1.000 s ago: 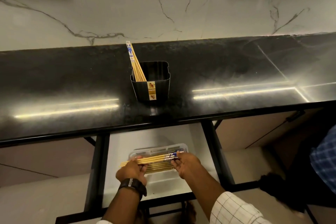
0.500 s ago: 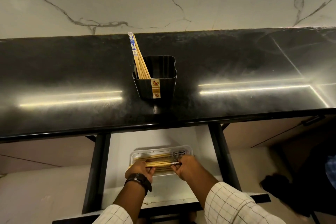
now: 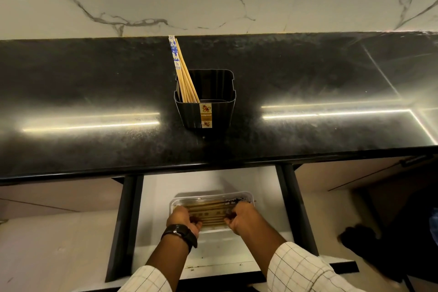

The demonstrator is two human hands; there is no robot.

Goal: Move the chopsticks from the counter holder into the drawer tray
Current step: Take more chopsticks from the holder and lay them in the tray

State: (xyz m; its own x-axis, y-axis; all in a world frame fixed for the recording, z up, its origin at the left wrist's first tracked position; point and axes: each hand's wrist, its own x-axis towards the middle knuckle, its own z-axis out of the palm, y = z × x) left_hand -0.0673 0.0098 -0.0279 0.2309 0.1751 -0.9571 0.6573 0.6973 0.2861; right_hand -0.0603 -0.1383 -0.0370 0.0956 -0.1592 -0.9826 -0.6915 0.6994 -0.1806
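Seemingly light, stiff and prone to rolling, the chopsticks [image 3: 209, 212] lie in the tray [image 3: 246, 197], left hand [image 3: 183, 219] and right hand [image 3: 239, 217] closed on opposite ends, the bundle's middle bare between them.

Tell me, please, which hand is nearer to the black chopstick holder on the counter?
Left, narrowly. The left hand, wearing the watch, is almost straight below the holder, at the tray in the drawer. The right hand is at the tray's other end, further right.
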